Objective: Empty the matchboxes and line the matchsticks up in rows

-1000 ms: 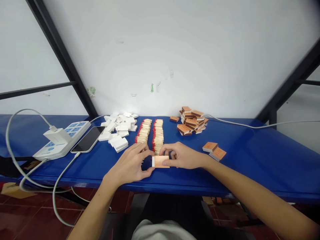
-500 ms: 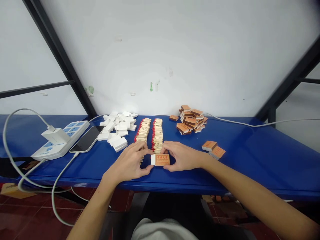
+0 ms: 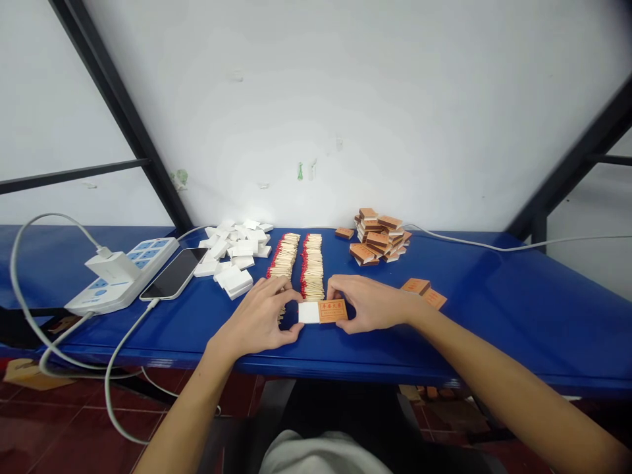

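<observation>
My left hand (image 3: 269,315) pinches the left end of a white matchbox tray (image 3: 309,313) between thumb and fingers. My right hand (image 3: 363,304) grips the orange printed matchbox sleeve (image 3: 334,311) by its right part. Tray and sleeve are joined end to end, with a broad stretch of plain white showing; how far the tray reaches inside is hidden. Just beyond my hands, two rows of red-tipped matches (image 3: 312,266) run away from me, and my left fingers cover the near end of the left row (image 3: 284,257).
White trays (image 3: 237,247) lie heaped at back left. Orange matchboxes (image 3: 378,237) are piled at back right, and two more (image 3: 416,286) lie behind my right wrist. A phone (image 3: 172,275) and a power strip (image 3: 121,280) with cables occupy the left; a wall (image 3: 345,99) rises behind the blue table (image 3: 518,309).
My right hand has shifted right with the orange sleeve, so more of the white tray shows. My left hand has stayed almost in place on the tray's end.
</observation>
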### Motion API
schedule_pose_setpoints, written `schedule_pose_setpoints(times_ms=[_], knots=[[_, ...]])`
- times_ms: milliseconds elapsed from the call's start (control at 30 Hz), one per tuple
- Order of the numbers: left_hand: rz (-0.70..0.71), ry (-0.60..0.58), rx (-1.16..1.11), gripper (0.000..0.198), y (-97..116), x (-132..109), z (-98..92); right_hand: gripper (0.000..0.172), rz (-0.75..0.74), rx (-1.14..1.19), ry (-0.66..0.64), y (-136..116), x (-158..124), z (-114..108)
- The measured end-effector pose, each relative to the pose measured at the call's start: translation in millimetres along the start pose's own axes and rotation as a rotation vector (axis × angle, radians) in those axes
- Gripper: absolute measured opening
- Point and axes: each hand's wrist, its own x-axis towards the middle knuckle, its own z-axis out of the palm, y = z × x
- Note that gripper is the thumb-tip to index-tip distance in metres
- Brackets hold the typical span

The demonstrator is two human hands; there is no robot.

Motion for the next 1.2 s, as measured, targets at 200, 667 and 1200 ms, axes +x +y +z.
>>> schedule_pose_setpoints(times_ms=[200,667,1200], knots=[[-0.033,-0.013,0.011,0.028,-1,-1,-0.5,0.028,0.096,-0.087,-0.025,9,-7,-11],[-0.050,-0.033,0.026,0.028,3,0,-0.6,0.030,0.578,-0.706,0.484,66,2,-19],[-0.056,-0.011,0.010,0.028,0,0,0.3,0.016,0.299,-0.436,0.454,49,2,-16]])
